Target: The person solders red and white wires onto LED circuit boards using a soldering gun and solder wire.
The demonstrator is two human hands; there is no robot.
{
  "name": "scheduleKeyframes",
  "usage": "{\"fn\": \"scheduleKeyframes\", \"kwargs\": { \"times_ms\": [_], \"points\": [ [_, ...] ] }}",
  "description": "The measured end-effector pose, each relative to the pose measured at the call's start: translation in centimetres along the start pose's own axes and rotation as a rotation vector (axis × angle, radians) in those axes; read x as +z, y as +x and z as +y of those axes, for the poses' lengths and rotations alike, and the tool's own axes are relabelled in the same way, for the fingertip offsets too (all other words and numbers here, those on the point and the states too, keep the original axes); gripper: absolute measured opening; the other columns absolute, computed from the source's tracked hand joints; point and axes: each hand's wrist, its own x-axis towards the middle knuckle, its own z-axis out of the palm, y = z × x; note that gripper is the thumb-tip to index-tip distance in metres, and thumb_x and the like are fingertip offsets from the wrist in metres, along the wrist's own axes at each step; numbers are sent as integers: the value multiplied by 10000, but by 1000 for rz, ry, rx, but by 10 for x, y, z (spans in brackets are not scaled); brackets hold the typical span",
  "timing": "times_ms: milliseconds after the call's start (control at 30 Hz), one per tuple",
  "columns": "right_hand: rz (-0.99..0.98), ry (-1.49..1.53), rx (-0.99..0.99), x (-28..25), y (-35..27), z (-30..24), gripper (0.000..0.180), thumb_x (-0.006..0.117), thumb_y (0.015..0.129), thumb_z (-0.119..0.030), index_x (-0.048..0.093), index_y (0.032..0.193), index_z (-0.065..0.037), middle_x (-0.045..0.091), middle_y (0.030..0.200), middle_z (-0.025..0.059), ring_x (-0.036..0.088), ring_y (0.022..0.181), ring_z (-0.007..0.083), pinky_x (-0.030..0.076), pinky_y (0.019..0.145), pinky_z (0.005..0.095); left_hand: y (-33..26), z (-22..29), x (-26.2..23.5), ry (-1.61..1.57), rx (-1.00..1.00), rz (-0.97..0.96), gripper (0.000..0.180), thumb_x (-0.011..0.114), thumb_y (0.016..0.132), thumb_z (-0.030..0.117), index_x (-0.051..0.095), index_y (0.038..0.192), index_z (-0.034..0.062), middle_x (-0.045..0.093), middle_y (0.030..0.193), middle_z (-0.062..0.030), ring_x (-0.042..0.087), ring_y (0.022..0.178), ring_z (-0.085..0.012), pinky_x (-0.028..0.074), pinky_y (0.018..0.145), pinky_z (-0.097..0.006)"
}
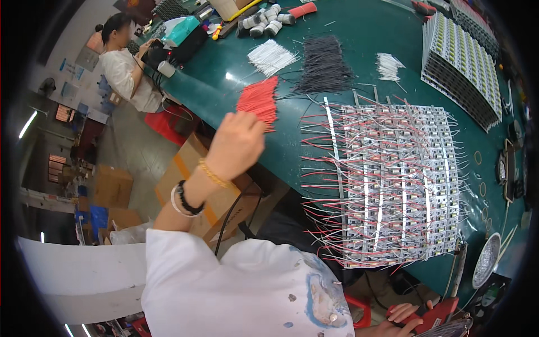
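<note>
My left hand (pixel 238 143), with bracelets on its wrist, is at the near end of a pile of short red wires (pixel 257 98). Its fingers are bent together on the wire ends; the fingertips are partly hidden. To the right lies a panel of small circuit boards (pixel 387 185), with red and white wires sticking out along its left side. At the lower right rim, fingers (pixel 401 320) curl about a red and black object (pixel 441 315). Whether these fingers are my right hand's or another person's, I cannot tell.
Beyond the red pile lie white wires (pixel 272 57), black wires (pixel 323 63) and a smaller white bunch (pixel 388 67). Stacked board panels (pixel 463 70) stand at the far right. A round metal bowl (pixel 486 261) sits at the right edge. Another person (pixel 126 73) works at far left.
</note>
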Motion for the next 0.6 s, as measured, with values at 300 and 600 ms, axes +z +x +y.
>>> {"fn": "scheduleKeyframes", "kwargs": {
  "times_ms": [300, 600],
  "points": [
    [53, -36, 89, 9, -1, 1, 453, 516, 890, -406, 363, 1218, -134, 389, 573, 91, 409, 578, 195, 388, 654, 391, -9, -41, 15, 31, 269, -106, 146, 611, 654, 1, 544, 783, 17, 488, 757, -85, 496, 735, -246, 411, 666, -339],
    [77, -114, -51, 33, -2, -4, 408, 497, 916, -248, 332, 1255, -91, 403, 545, 120, 369, 479, 222, 376, 490, 373, 12, -35, 11, 28, 211, 29, 113, 635, 668, 20, 568, 750, 60, 571, 710, -54, 555, 664, -227, 454, 693, -335]
  ]
}}
